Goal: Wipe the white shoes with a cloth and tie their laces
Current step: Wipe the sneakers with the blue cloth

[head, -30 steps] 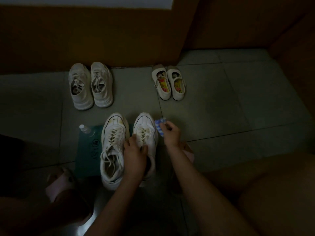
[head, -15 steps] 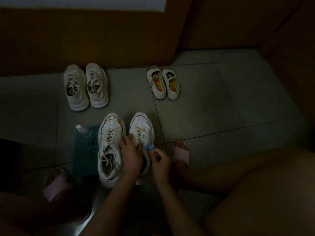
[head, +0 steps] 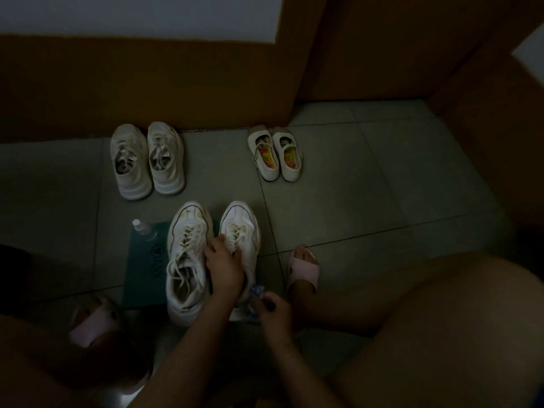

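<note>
Left hand [head: 225,267] grips, right hand [head: 272,312] pinches

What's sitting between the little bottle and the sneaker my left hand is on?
The other white sneaker, laces untied, partly on the green mat, sits between the bottle and the held sneaker; head view.

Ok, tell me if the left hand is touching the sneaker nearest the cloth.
Touching. The head view shows the left hand gripping the sneaker over its laces, with no gap.
</note>
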`<state>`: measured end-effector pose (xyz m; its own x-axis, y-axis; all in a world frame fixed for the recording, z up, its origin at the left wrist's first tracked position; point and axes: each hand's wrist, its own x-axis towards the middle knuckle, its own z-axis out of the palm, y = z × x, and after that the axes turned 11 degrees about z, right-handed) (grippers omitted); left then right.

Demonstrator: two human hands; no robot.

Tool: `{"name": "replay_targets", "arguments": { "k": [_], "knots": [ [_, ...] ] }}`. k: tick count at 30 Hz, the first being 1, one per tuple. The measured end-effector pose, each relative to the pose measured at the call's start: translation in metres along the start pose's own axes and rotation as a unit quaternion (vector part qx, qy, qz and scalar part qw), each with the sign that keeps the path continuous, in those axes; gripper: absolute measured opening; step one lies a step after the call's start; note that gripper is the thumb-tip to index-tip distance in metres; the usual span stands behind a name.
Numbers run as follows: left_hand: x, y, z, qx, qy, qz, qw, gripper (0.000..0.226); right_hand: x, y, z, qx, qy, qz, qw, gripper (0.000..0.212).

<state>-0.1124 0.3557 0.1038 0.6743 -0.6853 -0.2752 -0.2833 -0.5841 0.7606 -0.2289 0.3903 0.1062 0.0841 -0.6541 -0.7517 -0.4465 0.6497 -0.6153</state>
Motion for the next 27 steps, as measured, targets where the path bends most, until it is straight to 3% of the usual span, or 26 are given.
{"name": "replay_targets", "arguments": {
  "k": [3, 6, 9, 11, 14, 17, 21, 23, 27],
  "knots": [
    [-0.001, 0.005, -0.004, -0.016, -0.015, -0.017, 1.000, 0.057, -0.014, -0.016, -0.012, 0.087, -0.036, 0.071, 0.993, 0.012],
    [-0.005, 0.010, -0.012, -0.003, 0.011, 0.013, 1.000, 0.065, -0.015, -0.051, -0.024, 0.202, -0.006, 0.039, 0.979, 0.003],
    [-0.002, 0.017, -0.028, -0.068, 0.064, 0.074, 0.993, 0.049, -0.010, -0.088, -0.025, 0.270, -0.011, 0.009, 0.963, 0.018],
    [0.002, 0.025, -0.041, -0.173, 0.049, 0.071, 0.981, 0.035, -0.009, -0.106, -0.019, 0.282, -0.028, -0.008, 0.959, 0.016],
    [0.003, 0.041, -0.061, -0.354, -0.050, -0.016, 0.934, 0.014, -0.005, -0.119, -0.001, 0.229, -0.039, -0.041, 0.972, 0.013],
    [0.005, 0.044, -0.073, -0.436, -0.107, -0.049, 0.892, 0.017, -0.003, -0.122, 0.022, 0.145, -0.041, -0.097, 0.984, 0.014],
    [0.016, 0.025, -0.080, -0.445, -0.060, -0.041, 0.893, 0.016, -0.001, -0.124, 0.033, 0.112, -0.076, -0.111, 0.984, 0.015],
    [0.025, 0.012, -0.085, -0.438, -0.031, -0.051, 0.897, 0.021, 0.010, -0.120, 0.030, 0.085, -0.040, -0.114, 0.989, 0.019],
    [0.044, -0.004, -0.098, -0.418, 0.007, -0.032, 0.908, 0.041, 0.031, -0.094, 0.040, -0.121, 0.031, -0.095, 0.988, 0.085]
  ]
}}
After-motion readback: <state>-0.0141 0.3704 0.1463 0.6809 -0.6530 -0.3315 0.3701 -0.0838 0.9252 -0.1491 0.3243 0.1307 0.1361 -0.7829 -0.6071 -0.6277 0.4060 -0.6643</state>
